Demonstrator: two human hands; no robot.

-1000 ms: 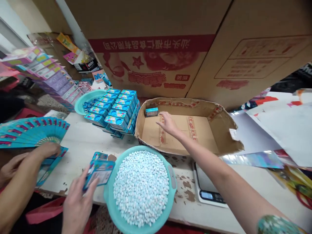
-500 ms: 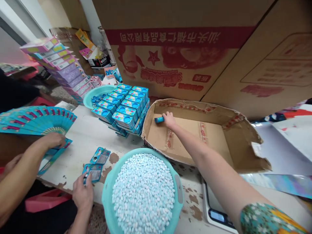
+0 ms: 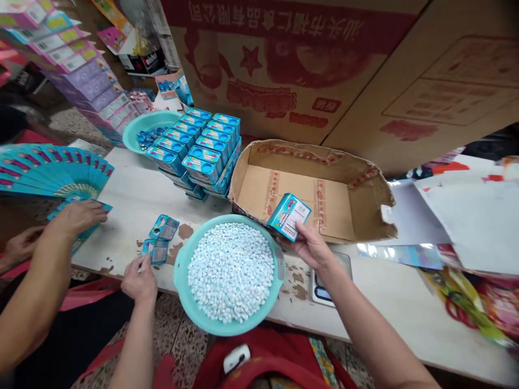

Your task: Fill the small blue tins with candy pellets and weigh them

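Note:
My right hand [image 3: 312, 246] grips a small blue printed box [image 3: 288, 217] with a white lined panel, tilted above the front edge of the cut-down cardboard tray [image 3: 253, 183]. My left hand [image 3: 140, 280] is closed, its fingers pinched around a small dark and silvery bit too small to name. Just beyond its fingertips, two blue printed packs [image 3: 156, 251] lie on the table. Between my hands stands a turquoise basin [image 3: 182, 289] heaped with pale blue and white candies [image 3: 231, 270].
Several blue boxes [image 3: 203, 156] are stacked behind the basin, beside another turquoise bowl [image 3: 130, 135]. A scale [image 3: 344, 265] sits under my right forearm. At left, a co-worker's hand [image 3: 77, 219] rests by fanned blue cards [image 3: 60, 167]. Large cartons [image 3: 275, 70] stand behind.
My right hand has come out of the cardboard tray toward me, carrying the blue box, whose broad face now shows. My left hand stays near the packs. The view has shifted.

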